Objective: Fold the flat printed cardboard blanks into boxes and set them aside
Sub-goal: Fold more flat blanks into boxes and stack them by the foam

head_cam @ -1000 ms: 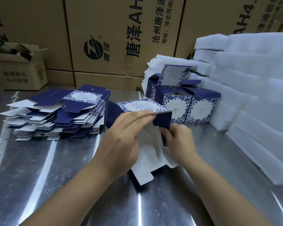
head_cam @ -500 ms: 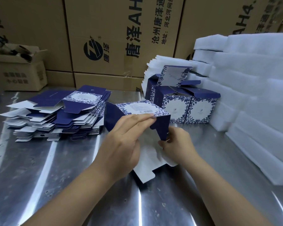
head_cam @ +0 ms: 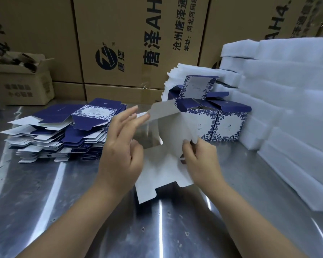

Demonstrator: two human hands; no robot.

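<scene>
Steel desk, brown printed cartons behind | white-backed printed cardboard blank, part-opened, centre | left hand fingers straight on upper flap; right hand fingers pinch right edge | folded blue floral boxes: few, set aside right | stack of flat blanks: tall, most work judged remaining.

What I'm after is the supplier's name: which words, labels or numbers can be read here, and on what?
"唐泽AH", cut off by the frame: middle carton.
"沧州唐泽通" and "地址:河北河间", also cut off: same carton.
"唐泽": beside its round logo.
"AH4.": right carton.
Too small or blurred: print on the small open carton, folded boxes, flat blanks.
</scene>
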